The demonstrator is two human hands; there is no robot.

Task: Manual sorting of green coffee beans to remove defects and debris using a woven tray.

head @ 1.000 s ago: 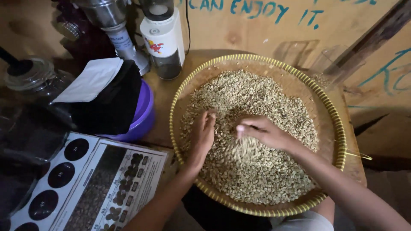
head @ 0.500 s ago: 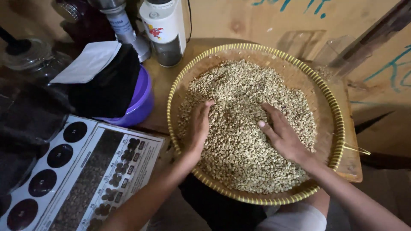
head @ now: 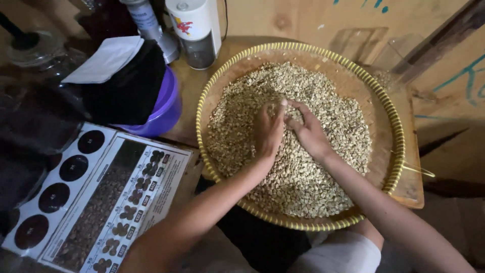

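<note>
Seen from above, looking down at two bare hands buried in a wide, shallow woven tray (head: 399,151) with a yellow-and-dark coiled rim, resting on a small wooden table (head: 411,187). Filling most of the tray, a loose heap of pale greenish-tan beans (head: 323,101), thickest toward the near side, thinning to bare weave at the far right. Near the middle of the heap, left hand (head: 268,132) and right hand (head: 309,130) drawn close together, fingertips meeting at the top. Left hand palm down, fingers curled and pressed together, cupped over beans. Right hand likewise curled, fingers (head: 298,108) bunched and dug into the beans; whether any single bean is pinched cannot be told. Both forearms reaching in from the lower edge, crossing the near rim of the tray. To the left of the tray, a purple bowl (head: 169,108) holding a black cloth (head: 126,91) with a white paper packet (head: 106,60) lying on top. Behind it, against the plywood wall (head: 303,20), a white cylindrical appliance (head: 194,28) with a dark clear base, and beside that a metal grinder column (head: 149,28). At lower left, a printed chart (head: 101,197) with dark round patches and rows of small bean pictures, tilted, its corner near the tray's rim.
</note>
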